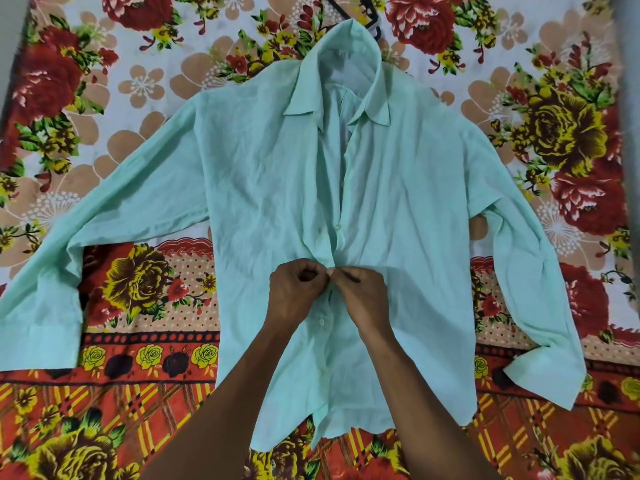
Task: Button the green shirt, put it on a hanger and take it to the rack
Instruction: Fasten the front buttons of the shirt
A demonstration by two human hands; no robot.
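A pale green long-sleeved shirt lies face up on a flowered bedsheet, sleeves spread to both sides, collar at the far end. My left hand and my right hand meet at the front placket about midway down, each pinching the cloth edge at a button. Below my hands the placket is closed with small white buttons; above them one button shows and the front gapes open up to the collar. A dark hanger pokes out behind the collar, mostly hidden.
The red, yellow and white flowered sheet covers the whole surface around the shirt. A grey strip runs down the right edge of the view, and a pale strip shows at the upper left corner.
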